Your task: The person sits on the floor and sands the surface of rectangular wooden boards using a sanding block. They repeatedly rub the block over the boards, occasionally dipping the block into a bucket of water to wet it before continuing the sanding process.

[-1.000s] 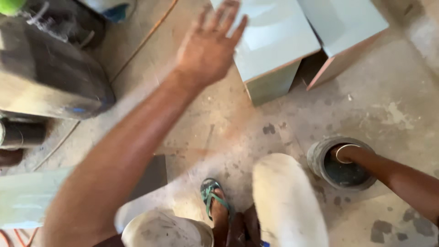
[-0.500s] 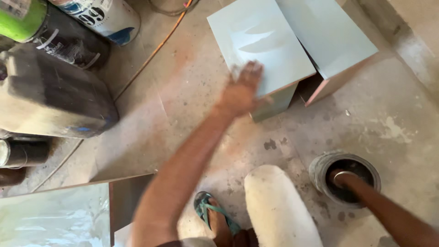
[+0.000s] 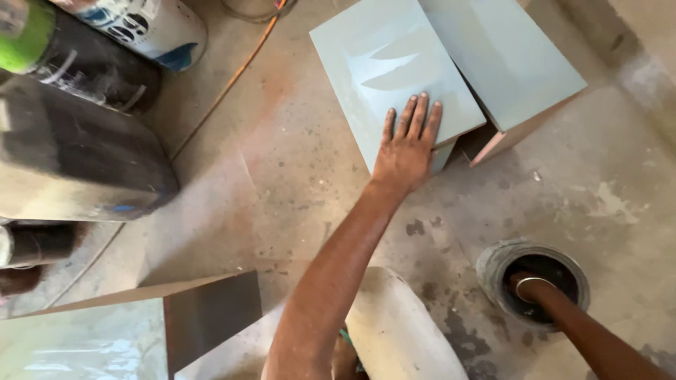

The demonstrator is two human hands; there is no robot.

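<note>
My left hand (image 3: 408,144) lies flat, fingers stretched out, on the near corner of a pale blue-grey tile (image 3: 380,63) that tops a small stack on the dusty concrete floor. A second stack of the same tiles (image 3: 500,56) leans against it on the right. My right hand (image 3: 531,287) reaches down into a small round dirty pot (image 3: 493,264) at the lower right. Only the wrist, with a band on it, shows above the dark inside, and the fingers are hidden.
A dark dusty canister (image 3: 77,162) lies at the left, with a green-topped cylinder (image 3: 70,63) and a white printed bucket (image 3: 141,24) behind it. An orange cable (image 3: 232,84) crosses the floor. A cut tile (image 3: 77,345) sits at the bottom left, and my knee (image 3: 401,331) is at the bottom centre.
My left arm has swung from raised in the air down onto the tile, where the palm now rests flat. My right hand has stayed in the pot.
</note>
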